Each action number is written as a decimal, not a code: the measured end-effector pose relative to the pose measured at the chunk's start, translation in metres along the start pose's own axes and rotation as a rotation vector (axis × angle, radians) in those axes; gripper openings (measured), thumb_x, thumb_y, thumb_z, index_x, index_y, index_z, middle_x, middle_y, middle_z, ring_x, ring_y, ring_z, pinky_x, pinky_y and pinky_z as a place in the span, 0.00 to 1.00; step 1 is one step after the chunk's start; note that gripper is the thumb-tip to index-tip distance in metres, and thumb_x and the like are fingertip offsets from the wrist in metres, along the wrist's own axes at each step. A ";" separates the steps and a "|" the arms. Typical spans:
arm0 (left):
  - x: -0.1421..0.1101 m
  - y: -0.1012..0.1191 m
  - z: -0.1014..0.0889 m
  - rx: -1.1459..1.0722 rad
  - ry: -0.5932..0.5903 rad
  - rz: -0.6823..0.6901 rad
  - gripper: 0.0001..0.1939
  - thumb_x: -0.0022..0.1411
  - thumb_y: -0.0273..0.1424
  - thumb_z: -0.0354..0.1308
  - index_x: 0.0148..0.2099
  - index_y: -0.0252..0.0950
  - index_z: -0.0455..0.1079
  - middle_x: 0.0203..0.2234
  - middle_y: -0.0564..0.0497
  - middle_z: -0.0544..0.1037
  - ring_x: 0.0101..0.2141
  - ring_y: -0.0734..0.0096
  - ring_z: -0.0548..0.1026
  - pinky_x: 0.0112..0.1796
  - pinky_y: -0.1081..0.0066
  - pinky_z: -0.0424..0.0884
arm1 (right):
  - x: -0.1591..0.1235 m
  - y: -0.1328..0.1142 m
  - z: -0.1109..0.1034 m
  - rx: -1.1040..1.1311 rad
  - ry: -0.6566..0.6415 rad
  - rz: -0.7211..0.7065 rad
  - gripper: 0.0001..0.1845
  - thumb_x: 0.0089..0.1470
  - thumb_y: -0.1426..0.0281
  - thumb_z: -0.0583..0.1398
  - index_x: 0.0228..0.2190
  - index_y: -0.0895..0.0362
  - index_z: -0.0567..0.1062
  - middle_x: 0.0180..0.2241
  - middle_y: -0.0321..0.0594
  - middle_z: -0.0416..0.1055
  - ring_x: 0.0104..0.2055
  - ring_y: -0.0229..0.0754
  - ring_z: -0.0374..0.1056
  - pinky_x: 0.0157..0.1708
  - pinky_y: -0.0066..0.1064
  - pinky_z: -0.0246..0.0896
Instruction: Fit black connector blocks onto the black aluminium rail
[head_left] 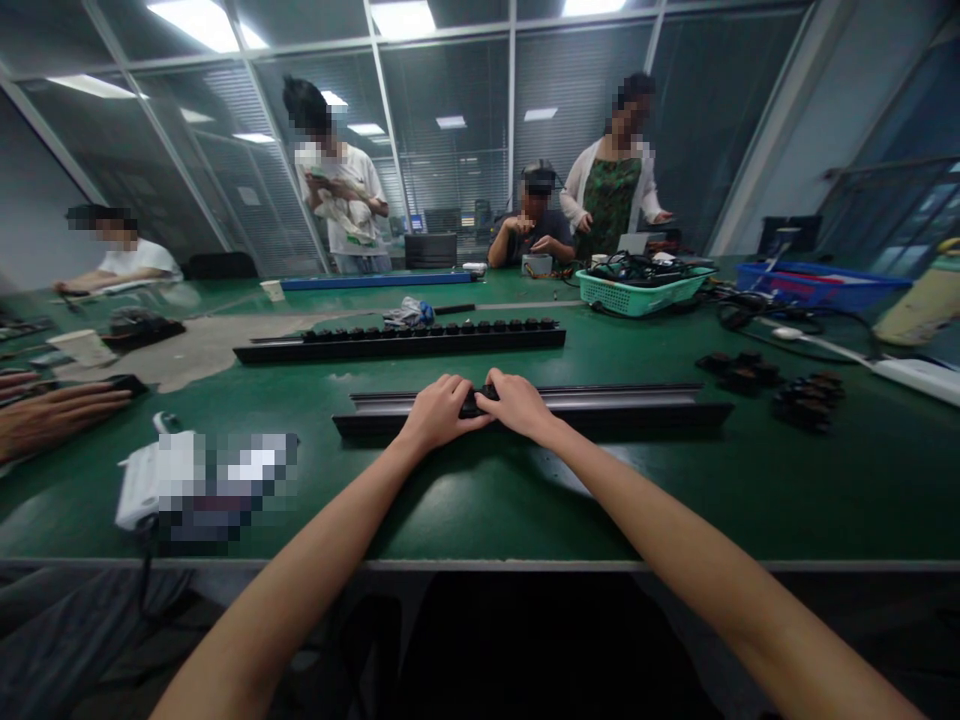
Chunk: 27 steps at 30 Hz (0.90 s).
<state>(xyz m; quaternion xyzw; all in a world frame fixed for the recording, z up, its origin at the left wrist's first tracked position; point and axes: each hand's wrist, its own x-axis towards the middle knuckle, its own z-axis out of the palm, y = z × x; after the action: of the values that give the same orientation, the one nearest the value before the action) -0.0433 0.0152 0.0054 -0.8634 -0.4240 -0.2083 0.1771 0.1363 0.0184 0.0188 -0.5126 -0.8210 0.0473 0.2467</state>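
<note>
A long black channel-shaped rail point(630, 415) with a pale inner face lies crosswise on the green table in front of me. Over its middle, my left hand point(442, 412) and my right hand point(514, 402) come together with bent fingers. Between them they grip a small black part point(471, 402), mostly covered by the fingers, so its exact kind is hidden. Several loose black parts point(810, 400) lie in two small heaps past the rail's right end. Farther back, a second black rail point(405, 345) carries a row of small black pieces along its length.
A white power strip point(154, 480) and a blurred-out device point(232, 490) lie front left, near another person's hand point(64, 415). A green basket point(637, 292) of cables, a blue basket point(825, 285) and a white adapter point(919, 380) are right. Several people are around the table.
</note>
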 end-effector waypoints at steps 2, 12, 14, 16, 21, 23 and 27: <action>0.000 0.000 0.000 -0.002 0.003 0.005 0.23 0.64 0.51 0.54 0.44 0.35 0.68 0.39 0.43 0.74 0.42 0.58 0.72 0.42 0.62 0.70 | 0.000 0.000 0.000 0.003 -0.005 0.002 0.10 0.59 0.62 0.56 0.38 0.55 0.69 0.38 0.47 0.77 0.41 0.48 0.71 0.37 0.33 0.56; 0.000 -0.001 0.001 -0.002 0.014 0.004 0.24 0.63 0.53 0.54 0.44 0.36 0.68 0.39 0.44 0.75 0.43 0.58 0.72 0.43 0.62 0.70 | 0.000 0.000 -0.006 -0.036 -0.046 0.024 0.13 0.60 0.61 0.55 0.40 0.57 0.69 0.40 0.49 0.76 0.42 0.49 0.71 0.37 0.34 0.55; 0.000 -0.001 0.001 0.003 0.013 0.006 0.24 0.63 0.53 0.53 0.44 0.36 0.68 0.39 0.44 0.75 0.43 0.57 0.72 0.43 0.62 0.70 | -0.001 0.000 -0.008 -0.047 -0.054 0.029 0.13 0.61 0.61 0.55 0.41 0.57 0.70 0.40 0.49 0.76 0.43 0.48 0.71 0.38 0.33 0.56; 0.000 -0.001 0.002 0.010 0.012 0.005 0.24 0.64 0.53 0.53 0.44 0.36 0.67 0.39 0.44 0.75 0.43 0.57 0.72 0.44 0.62 0.70 | -0.001 0.000 -0.009 -0.058 -0.064 0.036 0.14 0.61 0.60 0.55 0.41 0.57 0.70 0.41 0.48 0.76 0.44 0.47 0.71 0.39 0.32 0.56; 0.000 -0.001 0.002 0.009 0.009 0.003 0.24 0.63 0.53 0.53 0.44 0.36 0.67 0.40 0.43 0.75 0.43 0.57 0.72 0.43 0.62 0.70 | -0.002 0.001 -0.011 -0.081 -0.070 0.048 0.15 0.61 0.59 0.55 0.42 0.58 0.70 0.40 0.48 0.77 0.43 0.47 0.72 0.39 0.32 0.57; 0.000 0.000 0.002 0.001 0.011 0.000 0.24 0.63 0.53 0.53 0.44 0.36 0.67 0.40 0.43 0.75 0.43 0.57 0.72 0.43 0.62 0.70 | -0.002 0.001 -0.012 -0.088 -0.065 0.044 0.15 0.60 0.60 0.55 0.42 0.58 0.71 0.40 0.47 0.77 0.43 0.48 0.72 0.38 0.32 0.57; 0.000 0.000 0.002 0.004 0.014 0.004 0.24 0.63 0.53 0.53 0.44 0.35 0.67 0.40 0.43 0.75 0.43 0.57 0.72 0.43 0.62 0.70 | -0.002 0.001 -0.012 -0.102 -0.057 0.055 0.15 0.60 0.60 0.55 0.42 0.58 0.71 0.40 0.47 0.77 0.44 0.48 0.72 0.39 0.32 0.57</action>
<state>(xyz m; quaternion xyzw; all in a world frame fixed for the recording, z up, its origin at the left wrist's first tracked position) -0.0431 0.0164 0.0037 -0.8625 -0.4213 -0.2134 0.1821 0.1435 0.0154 0.0287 -0.5454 -0.8147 0.0270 0.1953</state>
